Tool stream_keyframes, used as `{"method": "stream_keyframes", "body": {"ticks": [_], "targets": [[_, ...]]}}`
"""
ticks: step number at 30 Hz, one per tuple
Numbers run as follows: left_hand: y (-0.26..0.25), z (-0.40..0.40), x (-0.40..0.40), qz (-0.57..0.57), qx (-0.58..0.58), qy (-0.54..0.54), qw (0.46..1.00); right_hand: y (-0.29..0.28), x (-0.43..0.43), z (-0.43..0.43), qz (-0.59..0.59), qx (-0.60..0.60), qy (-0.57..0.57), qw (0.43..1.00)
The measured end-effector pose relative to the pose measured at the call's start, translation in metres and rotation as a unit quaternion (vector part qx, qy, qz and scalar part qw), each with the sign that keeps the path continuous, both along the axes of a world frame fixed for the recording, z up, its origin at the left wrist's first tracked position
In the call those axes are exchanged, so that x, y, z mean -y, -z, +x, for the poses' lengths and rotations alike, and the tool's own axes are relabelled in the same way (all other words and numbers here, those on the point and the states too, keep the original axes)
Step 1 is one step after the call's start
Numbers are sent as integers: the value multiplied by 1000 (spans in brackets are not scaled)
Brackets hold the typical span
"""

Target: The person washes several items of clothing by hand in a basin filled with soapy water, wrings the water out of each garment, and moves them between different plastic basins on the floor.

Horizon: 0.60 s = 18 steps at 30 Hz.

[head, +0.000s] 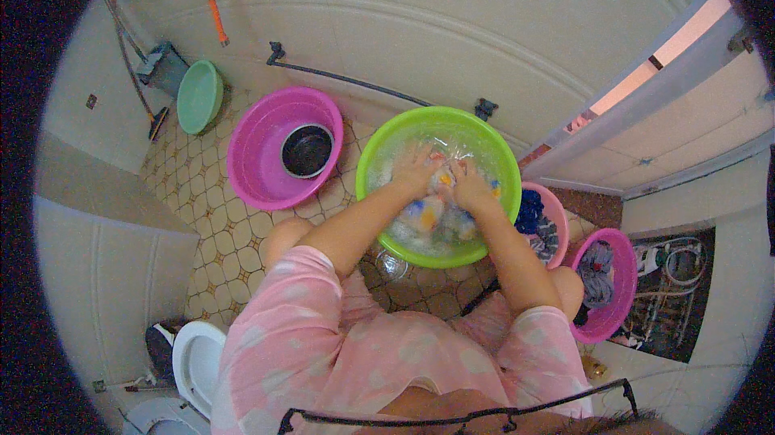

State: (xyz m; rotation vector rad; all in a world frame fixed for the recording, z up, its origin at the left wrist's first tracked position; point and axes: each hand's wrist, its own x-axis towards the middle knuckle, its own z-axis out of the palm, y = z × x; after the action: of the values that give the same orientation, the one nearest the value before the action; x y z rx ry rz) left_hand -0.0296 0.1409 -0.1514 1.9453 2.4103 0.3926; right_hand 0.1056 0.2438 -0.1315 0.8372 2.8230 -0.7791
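Observation:
A lime-green plastic basin (369, 217) stands on the floor before me, holding sudsy water. In it lies a wet, whitish cloth (428, 214) with orange, blue and red patches, partly under the foam. My left hand (415, 167) is in the suds at the cloth's upper left, its fingers spread and blurred; whether they grip is unclear. Close beside it, my right hand (469, 185) has its fingers bent around a bunched part of the cloth. Water glints just beyond both hands.
Left of the green basin, a magenta tub (254, 159) holds a dark round vessel (307, 151). A pink basin (557, 217) and a magenta basket (623, 290) at right contain clothes. A pipe (357, 80) runs along the wall; a toilet (194, 356) stands at lower left.

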Motion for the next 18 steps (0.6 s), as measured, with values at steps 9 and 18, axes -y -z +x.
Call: {"method": "stream_keyframes", "body": {"ticks": [9,18], "targets": [[67,-24,-23,103,341,4,935,20,-10,-30,-190,-112,86,972],[-3,-3,-41,181,807,-167,537,3,17,-29,-116,-336,178,918]]}}
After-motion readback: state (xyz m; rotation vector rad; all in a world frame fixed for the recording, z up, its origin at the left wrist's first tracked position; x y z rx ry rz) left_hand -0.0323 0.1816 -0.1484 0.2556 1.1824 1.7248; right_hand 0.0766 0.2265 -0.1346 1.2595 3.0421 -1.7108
